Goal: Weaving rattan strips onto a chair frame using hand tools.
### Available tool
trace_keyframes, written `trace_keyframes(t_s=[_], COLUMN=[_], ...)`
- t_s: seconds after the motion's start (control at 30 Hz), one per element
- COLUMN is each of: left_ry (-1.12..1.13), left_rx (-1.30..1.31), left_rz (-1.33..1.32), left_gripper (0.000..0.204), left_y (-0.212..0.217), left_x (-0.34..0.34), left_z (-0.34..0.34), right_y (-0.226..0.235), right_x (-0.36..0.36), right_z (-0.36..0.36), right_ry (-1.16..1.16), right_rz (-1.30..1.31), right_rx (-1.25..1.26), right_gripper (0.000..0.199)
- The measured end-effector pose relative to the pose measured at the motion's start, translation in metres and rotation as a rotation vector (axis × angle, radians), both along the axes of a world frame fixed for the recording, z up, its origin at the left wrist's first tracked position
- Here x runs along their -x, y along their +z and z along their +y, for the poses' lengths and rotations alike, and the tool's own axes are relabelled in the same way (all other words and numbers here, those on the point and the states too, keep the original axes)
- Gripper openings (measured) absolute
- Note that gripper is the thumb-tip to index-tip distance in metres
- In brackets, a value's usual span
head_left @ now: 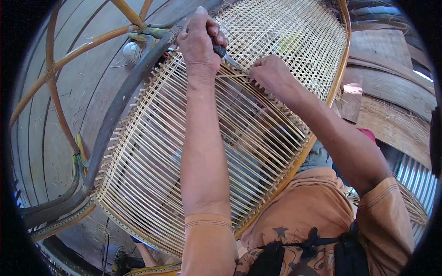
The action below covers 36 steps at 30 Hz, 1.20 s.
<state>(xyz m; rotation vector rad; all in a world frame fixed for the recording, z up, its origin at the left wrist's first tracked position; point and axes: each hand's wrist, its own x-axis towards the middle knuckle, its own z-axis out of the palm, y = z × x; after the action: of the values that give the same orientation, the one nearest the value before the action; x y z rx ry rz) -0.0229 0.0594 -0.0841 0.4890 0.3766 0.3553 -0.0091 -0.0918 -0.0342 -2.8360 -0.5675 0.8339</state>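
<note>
While the head view looks down on both hands, a large cane panel (251,133) fills the middle, stretched inside a curved frame (346,50). Its far section looks finished, judging by the close lattice (313,50) of crossing pale strips with small, even openings. The nearer section appears largely unwoven: straight strands (147,152) mostly run side by side in one direction, with narrow crossed bands only along the edges, so I judge the weaving to be partway, with a good share left.

The left hand (201,41) is clenched around the dark handle (219,48) of a small tool, whose slim metal blade (233,62) points toward the right hand (272,76). That one's fingers are curled at the lattice's lower boundary; whether they pinch a strip I cannot tell.

The cane is pale, thin and slightly shiny. Short, blunt pegs (112,139) line the left edge, beside a thick, dark grey bent pole (120,103). The frame's right side is smooth and orange-brown; weathered grey floorboards (87,96) lie below.
</note>
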Motion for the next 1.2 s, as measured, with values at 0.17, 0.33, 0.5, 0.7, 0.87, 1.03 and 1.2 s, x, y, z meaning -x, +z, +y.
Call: trace_keyframes(t_s=[0.17, 0.33, 0.5, 0.7, 0.87, 1.03, 1.2], left_ry=[-0.071, -0.07, -0.062, -0.058, -0.058, -0.043, -0.042], left_rx=[0.025, 0.033, 0.021, 0.02, 0.045, 0.038, 0.027], left_rz=[0.039, 0.08, 0.065, 0.073, 0.012, 0.018, 0.025], left_gripper=[0.033, 0.033, 0.032, 0.031, 0.032, 0.032, 0.032], left_y=[-0.004, -0.007, -0.008, -0.01, -0.014, -0.012, -0.011], left_x=[-0.004, -0.008, -0.003, -0.003, -0.001, 0.0, 0.0], left_z=[0.006, 0.007, 0.008, 0.009, 0.009, 0.007, 0.008], right_y=[0.002, -0.019, -0.013, 0.009, 0.014, 0.005, 0.006], right_x=[0.0, -0.015, -0.016, -0.015, -0.013, -0.013, -0.006], right_z=[-0.004, -0.015, -0.008, -0.003, 0.005, -0.009, -0.008], right_ry=[0.181, 0.661, 0.272, 0.22, 0.135, 0.083, 0.085], right_rz=[0.019, -0.28, -0.007, 0.175, 0.17, 0.15, 0.012], right_rx=[-0.029, -0.012, 0.029, -0.161, -0.043, -0.236, -0.188], right_gripper=[0.012, 0.011, 0.016, 0.027, 0.024, 0.025, 0.028])
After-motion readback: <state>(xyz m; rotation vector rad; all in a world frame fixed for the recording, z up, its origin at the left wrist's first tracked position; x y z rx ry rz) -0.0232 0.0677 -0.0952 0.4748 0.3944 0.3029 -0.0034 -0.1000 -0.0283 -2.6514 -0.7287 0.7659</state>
